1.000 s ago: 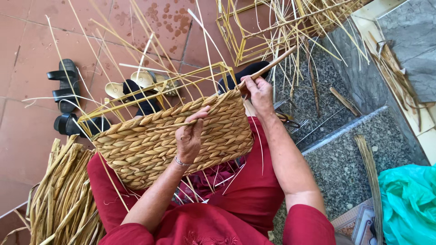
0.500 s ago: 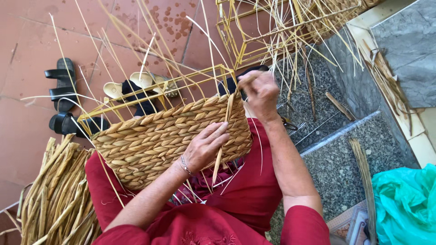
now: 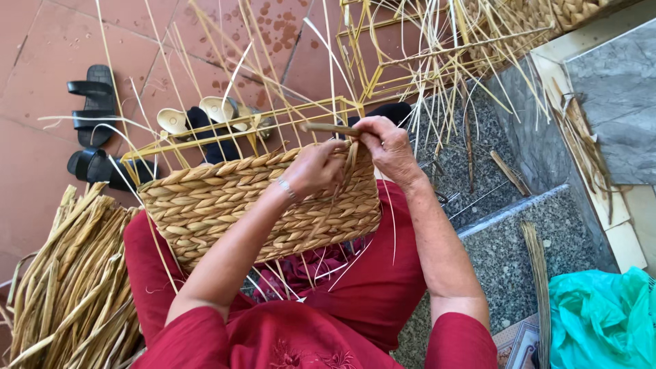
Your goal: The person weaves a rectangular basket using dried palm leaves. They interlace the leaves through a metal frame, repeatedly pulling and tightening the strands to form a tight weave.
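On the lap: a half-made woven basket (image 3: 260,205) rests on the person's red clothes, its yellow wire frame (image 3: 239,133) sticking up past the woven part.
Left hand: the left hand (image 3: 316,167) has moved up from the basket's side to the top edge, at about 12 o'clock on the basket. It is closed, pinching a flat straw strand (image 3: 328,128).
Right hand: the right hand (image 3: 388,143) stays at the same corner, just beside the left hand. Its fingers are curled tight on the same strand.
What changed: both hands now meet at the rim, so I think the strand is being tucked into the top row.
At 9 o'clock: a pile of dry reeds (image 3: 65,280) lies on the floor.
At 10 o'clock: black sandals (image 3: 92,102) sit on the red tiles.
At 4 o'clock: a green bag (image 3: 601,321).
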